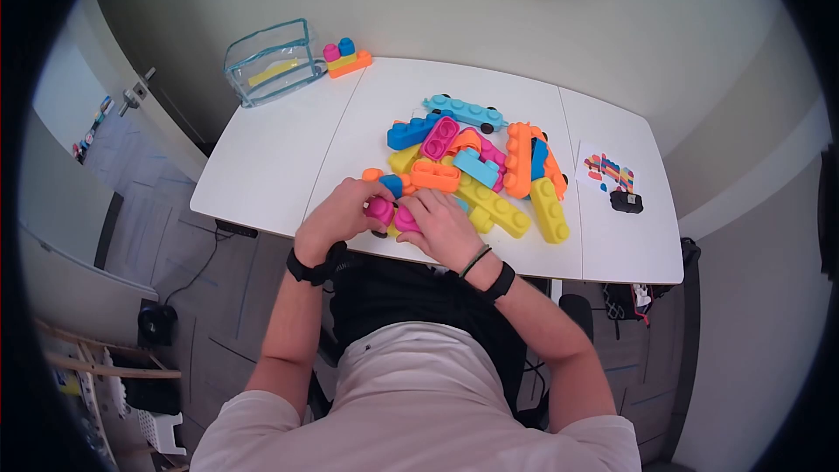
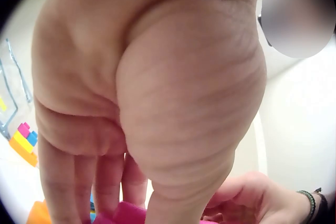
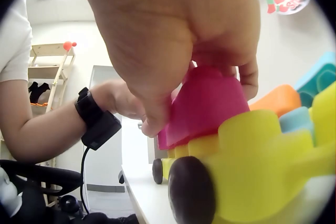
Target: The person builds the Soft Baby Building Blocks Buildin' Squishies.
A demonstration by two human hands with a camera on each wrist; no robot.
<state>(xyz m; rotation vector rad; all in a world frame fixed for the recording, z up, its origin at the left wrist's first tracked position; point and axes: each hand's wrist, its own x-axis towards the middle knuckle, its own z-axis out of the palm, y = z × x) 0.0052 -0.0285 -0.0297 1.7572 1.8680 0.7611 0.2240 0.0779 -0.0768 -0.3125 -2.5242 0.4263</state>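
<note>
At the table's front edge, my right hand grips a magenta block between thumb and fingers. In the right wrist view this block sits on a yellow studded base with dark wheels. My left hand comes in from the other side, its thumb and fingers around magenta plastic in the head view. Its palm and thumb fill most of the left wrist view, where magenta shows between the fingertips. The hands hide much of the yellow base from above.
Behind the hands lies a pile of blocks, with an orange one, a yellow bar and a light blue wheeled base. A clear bag and a small block stack stand back left. A printed sheet and a black object lie right.
</note>
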